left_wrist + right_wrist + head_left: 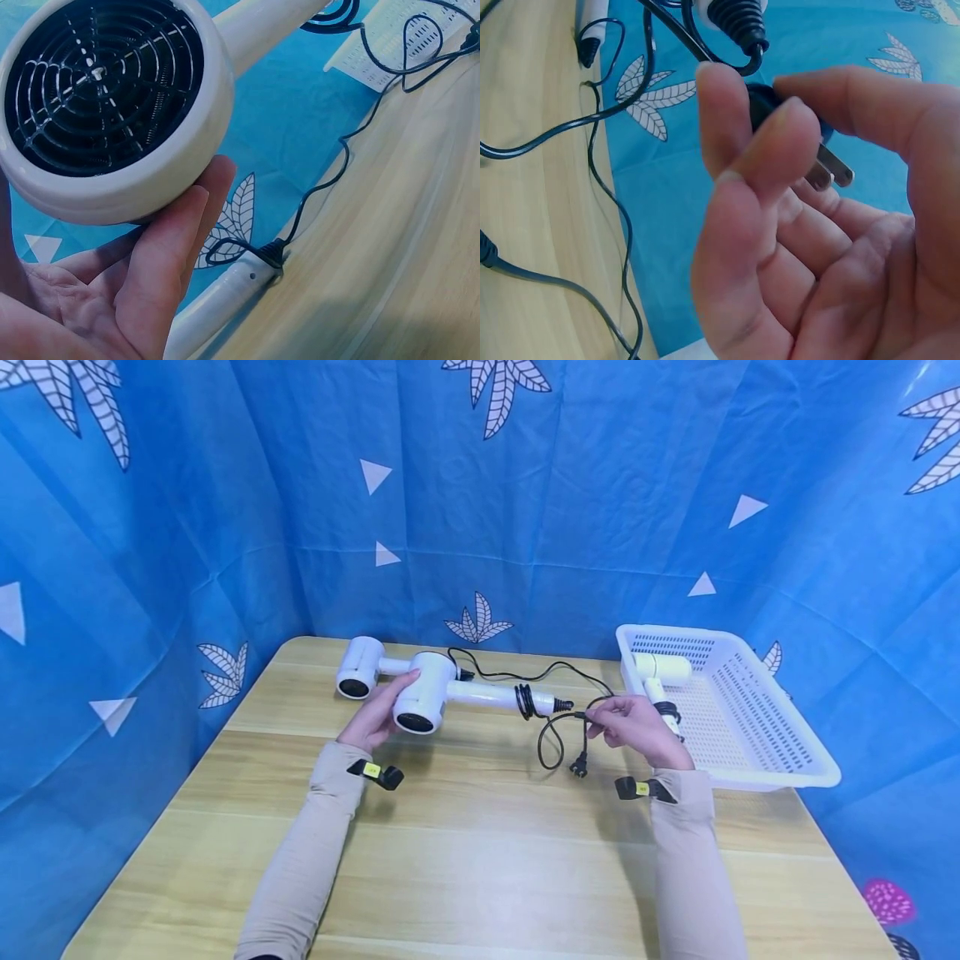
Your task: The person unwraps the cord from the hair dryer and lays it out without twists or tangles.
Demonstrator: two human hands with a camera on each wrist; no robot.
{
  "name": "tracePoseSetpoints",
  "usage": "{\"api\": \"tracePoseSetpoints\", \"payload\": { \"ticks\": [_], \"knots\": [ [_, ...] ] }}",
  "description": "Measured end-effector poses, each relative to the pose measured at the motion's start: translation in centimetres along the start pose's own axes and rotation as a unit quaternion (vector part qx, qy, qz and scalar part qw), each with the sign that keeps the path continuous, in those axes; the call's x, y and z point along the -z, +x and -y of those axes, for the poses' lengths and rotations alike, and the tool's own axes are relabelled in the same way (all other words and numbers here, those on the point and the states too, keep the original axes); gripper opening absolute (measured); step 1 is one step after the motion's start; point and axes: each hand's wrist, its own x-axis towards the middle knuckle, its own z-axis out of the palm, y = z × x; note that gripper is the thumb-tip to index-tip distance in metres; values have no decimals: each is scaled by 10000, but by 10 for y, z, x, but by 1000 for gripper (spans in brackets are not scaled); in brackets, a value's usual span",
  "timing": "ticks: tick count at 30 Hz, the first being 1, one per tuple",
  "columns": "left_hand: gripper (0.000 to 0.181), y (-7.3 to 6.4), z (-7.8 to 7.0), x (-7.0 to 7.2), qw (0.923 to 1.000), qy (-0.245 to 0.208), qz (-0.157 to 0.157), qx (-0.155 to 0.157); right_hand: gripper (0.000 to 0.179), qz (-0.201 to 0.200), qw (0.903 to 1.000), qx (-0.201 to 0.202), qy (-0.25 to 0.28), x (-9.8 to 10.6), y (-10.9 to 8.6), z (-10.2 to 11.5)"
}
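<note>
A white hair dryer [491, 695] is held up over the table, its black cord [523, 702] coiled round the handle near the end. My left hand [377, 714] grips its barrel; the left wrist view shows the round dark grille [101, 86] close above the fingers. With thumb and fingertips my right hand [633, 724] pinches a black two-pin plug, whose metal prongs [831, 169] show in the right wrist view. Loose cord loops between that hand and the handle. A second white hair dryer [362, 664] lies behind, partly hidden by the first.
At the right stands a white perforated basket [780, 710] with another white hair dryer [663, 668] in it, cord wound round its handle. A thin black cord [517, 677] runs along the table's back, and another plug [578, 767] lies below my right hand. Blue curtains surround the table.
</note>
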Motion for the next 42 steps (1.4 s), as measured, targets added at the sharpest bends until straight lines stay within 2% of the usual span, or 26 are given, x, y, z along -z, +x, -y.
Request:
{"api": "tracePoseSetpoints", "payload": {
  "ticks": [6, 13, 24, 31, 36, 40, 42],
  "knots": [
    [63, 1, 2, -2, 10000, -21, 54, -14, 36, -502, 9985, -154, 129, 1, 0, 1],
    [58, 2, 3, -5, 10000, -63, -20, -31, 35, -1067, 9931, -37, 488, 3, 0, 1],
    [57, 1, 4, -6, 9999, -51, 73, -53, 29, -1849, 9758, 42, 1163, 2, 2, 0],
    [53, 0, 4, -6, 9999, -43, 71, -70, 16, -2250, 9553, 319, 1889, 0, 4, 3],
    [57, 1, 4, -7, 10000, -7, 54, -15, 9, -2555, 9339, 712, 2398, -2, 5, 5],
    [61, 1, 5, -7, 10000, 49, 21, 40, 10, -2529, 9154, 1058, 2947, -2, 2, 9],
    [62, 1, 5, -7, 10000, 29, 13, 45, 10, -2442, 9103, 1229, 3109, -3, -1, 13]
  ]
}}
